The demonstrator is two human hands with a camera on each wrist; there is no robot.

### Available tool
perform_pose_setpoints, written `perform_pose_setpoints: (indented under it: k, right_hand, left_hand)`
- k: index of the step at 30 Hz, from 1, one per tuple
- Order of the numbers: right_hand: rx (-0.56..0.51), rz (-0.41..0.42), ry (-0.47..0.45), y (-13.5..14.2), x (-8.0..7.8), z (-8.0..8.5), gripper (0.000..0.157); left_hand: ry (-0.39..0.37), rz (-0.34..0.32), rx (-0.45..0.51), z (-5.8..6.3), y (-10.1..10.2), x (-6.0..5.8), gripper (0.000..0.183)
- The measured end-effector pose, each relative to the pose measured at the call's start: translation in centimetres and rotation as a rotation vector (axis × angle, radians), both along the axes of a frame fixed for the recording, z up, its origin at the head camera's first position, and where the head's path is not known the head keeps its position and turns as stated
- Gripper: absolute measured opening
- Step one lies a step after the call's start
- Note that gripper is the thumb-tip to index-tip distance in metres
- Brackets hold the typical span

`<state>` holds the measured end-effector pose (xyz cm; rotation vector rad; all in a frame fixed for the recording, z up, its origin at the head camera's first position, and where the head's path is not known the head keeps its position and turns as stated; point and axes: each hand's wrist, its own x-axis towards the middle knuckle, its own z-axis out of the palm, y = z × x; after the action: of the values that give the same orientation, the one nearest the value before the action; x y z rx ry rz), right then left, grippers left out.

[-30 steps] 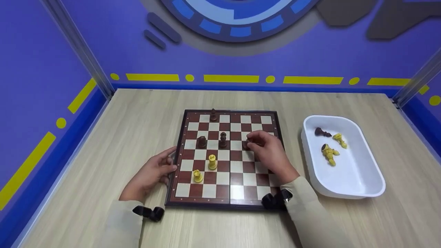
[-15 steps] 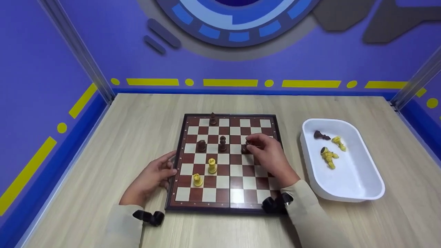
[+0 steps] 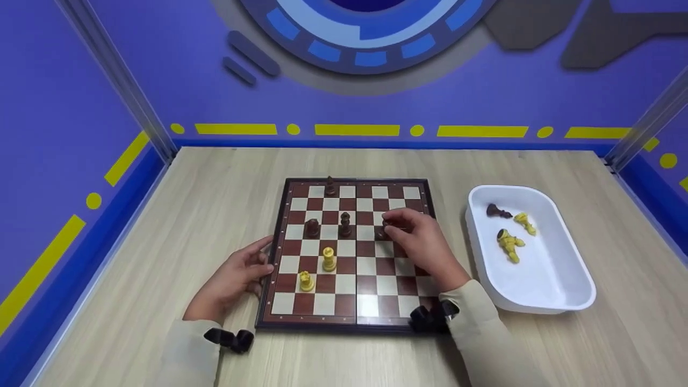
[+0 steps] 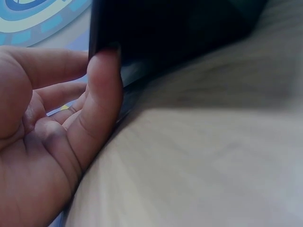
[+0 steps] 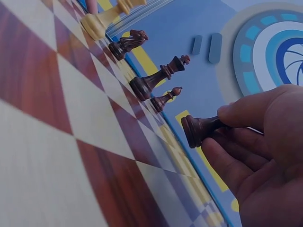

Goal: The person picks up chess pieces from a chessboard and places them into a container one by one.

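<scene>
From the head we see the right hand (image 3: pixel 422 242) pinching a dark piece (image 3: pixel 380 233) over the board (image 3: pixel 371 266), toward its right edge; from the left wrist, the left hand (image 4: pixel 52 139) touching the board's left edge — loosely, without gripping — and from the right wrist, that piece raised off the board.

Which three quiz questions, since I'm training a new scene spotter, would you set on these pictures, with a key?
1. How many yellow chess pieces stand on the chessboard?

2. True or false: the right hand holds a yellow chess piece.

3. What does the left hand touch?
A. the white tray
B. the edge of the chessboard
C. a yellow chess piece

Key:
1. Two.
2. False; the right hand pinches a dark chess piece.
3. B.
</scene>
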<state>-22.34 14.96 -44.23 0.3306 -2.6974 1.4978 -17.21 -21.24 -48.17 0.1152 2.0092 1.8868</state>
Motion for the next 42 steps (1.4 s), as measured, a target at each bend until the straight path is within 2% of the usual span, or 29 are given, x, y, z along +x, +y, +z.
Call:
perform_pose_setpoints:
  k: [13, 20, 27, 33, 42]
  right_hand:
    - [-0.047, 0.029, 0.056, 0.6, 0.7, 2.1, 0.02]
    - [-0.027, 0.04, 0.1, 1.3, 1.1, 3.0, 0.02]
    - [0.016, 0.028, 0.133, 2.0, 1.4, 3.8, 0.019]
    - [-0.036, 0.042, 0.124, 2.9, 1.4, 4.4, 0.019]
    - [0.01, -0.03, 0.129, 4.5, 1.7, 5.5, 0.023]
  left_hand:
    - [0.001, 0.019, -0.008, 0.1, 0.0, -0.1, 0.066]
    - [0.016, -0.001, -0.024, 0.2, 0.0, 0.0, 0.066]
    - [0.002, 0.012, -0.011, 0.1, 0.0, 0.1, 0.065]
    - [0.005, 0.013, -0.008, 0.0, 0.1, 0.0, 0.067]
    - [-0.008, 0.016, -0.012, 0.2, 0.2, 0.0, 0.066]
